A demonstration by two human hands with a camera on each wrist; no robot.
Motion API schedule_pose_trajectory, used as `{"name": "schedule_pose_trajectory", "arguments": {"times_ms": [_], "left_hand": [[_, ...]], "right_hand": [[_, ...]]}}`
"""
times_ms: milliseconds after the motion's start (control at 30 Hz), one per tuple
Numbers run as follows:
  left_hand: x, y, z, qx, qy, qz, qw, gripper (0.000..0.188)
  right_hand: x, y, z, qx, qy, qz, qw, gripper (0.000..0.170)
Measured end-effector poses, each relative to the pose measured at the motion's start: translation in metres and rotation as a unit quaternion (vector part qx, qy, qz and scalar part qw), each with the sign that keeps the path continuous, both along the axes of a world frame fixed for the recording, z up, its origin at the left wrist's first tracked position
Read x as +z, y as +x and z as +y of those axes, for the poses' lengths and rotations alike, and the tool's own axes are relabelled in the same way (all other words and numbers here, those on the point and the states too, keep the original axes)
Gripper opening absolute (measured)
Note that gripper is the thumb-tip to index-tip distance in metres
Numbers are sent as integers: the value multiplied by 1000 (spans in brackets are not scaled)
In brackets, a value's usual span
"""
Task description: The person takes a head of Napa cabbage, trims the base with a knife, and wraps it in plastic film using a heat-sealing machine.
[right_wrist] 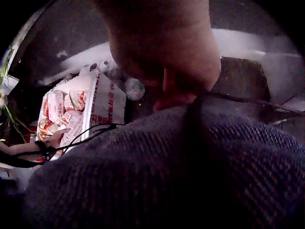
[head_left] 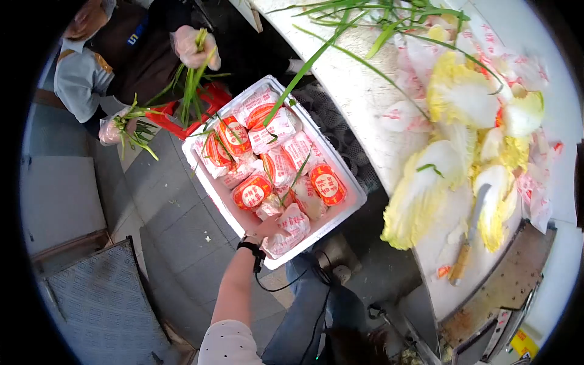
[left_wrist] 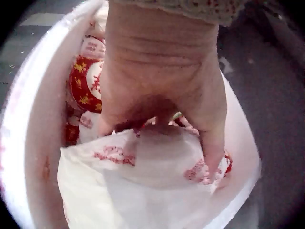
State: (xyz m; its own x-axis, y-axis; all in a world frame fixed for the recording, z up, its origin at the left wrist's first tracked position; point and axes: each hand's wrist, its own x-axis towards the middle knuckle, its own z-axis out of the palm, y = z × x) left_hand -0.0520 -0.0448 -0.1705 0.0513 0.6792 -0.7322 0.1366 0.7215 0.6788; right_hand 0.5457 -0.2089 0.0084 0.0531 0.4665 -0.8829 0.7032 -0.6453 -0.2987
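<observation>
My left hand (head_left: 267, 229) reaches into the near end of a white foam box (head_left: 354, 212). It grips a bundle wrapped in white paper with red print (head_left: 291, 233). In the left wrist view the thumb and fingers straddle the paper wrapper (left_wrist: 143, 186), and the fingertips are partly hidden. More paper-wrapped bundles (head_left: 280, 165) fill the box, several with round red-orange labels (head_left: 327, 185). The right wrist view has my right hand (right_wrist: 167, 57) hanging loosely at the dark ribbed trouser leg (right_wrist: 143, 162), apart from the box, its fingers in shadow.
A white table (head_left: 359, 91) on the right bears yellow-white cabbage leaves (head_left: 420, 188), a wooden-handled knife (head_left: 462, 258) and long green leaves (head_left: 340, 30). Another person's gloved hand (head_left: 194, 47) holds green stalks near a red basket (head_left: 213, 97). A black cable (head_left: 277, 289) trails from my left wrist.
</observation>
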Motion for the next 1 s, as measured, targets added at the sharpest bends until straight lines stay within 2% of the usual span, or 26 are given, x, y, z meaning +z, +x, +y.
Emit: {"name": "schedule_pose_trajectory", "arguments": {"times_ms": [67,133,200,233,267,300,367,400,433,500,600,667,733,800,867,933,1000], "left_hand": [[36,-8,-8,100,-28,-167,980,80],[93,-6,-14,161,7,-257,953,85],[182,-5,-8,165,39,-298,939,87],[223,-5,-8,167,72,-320,930,89],[266,-2,-6,166,102,-333,923,96],[304,-2,-3,155,138,-306,929,99],[393,6,-3,120,179,-281,935,104],[424,11,-8,96,223,-253,936,102],[453,16,-13,73,268,-225,934,100],[504,26,-13,14,372,-152,916,93],[572,48,-21,-100,478,7,872,89],[609,63,-26,-157,523,92,833,78],[634,79,-32,-178,534,132,816,74],[650,92,-40,-203,570,229,763,68],[661,103,-44,-194,597,270,730,74],[670,115,-45,-186,575,303,737,70],[687,133,-43,-164,596,322,717,71]], "right_hand": [[21,-10,9,11,-24,-51,998,32],[33,-27,28,21,-40,-95,994,30],[74,-79,67,82,52,-62,993,26],[105,-108,88,135,152,-10,979,24],[135,-137,109,188,183,27,965,25],[162,-167,131,238,217,63,944,25],[230,-226,164,142,201,233,941,35],[251,-246,174,61,138,359,921,43],[274,-262,182,-18,74,478,875,52],[331,-290,202,-104,-106,606,782,83],[365,-306,198,-117,-139,652,736,92],[383,-302,194,-82,-82,665,738,94],[393,-293,186,-71,-33,668,740,94],[391,-282,184,-57,14,676,734,94],[402,-277,188,-56,76,697,711,93],[425,-270,188,-72,85,742,661,89],[432,-255,186,-110,156,736,649,90]]}}
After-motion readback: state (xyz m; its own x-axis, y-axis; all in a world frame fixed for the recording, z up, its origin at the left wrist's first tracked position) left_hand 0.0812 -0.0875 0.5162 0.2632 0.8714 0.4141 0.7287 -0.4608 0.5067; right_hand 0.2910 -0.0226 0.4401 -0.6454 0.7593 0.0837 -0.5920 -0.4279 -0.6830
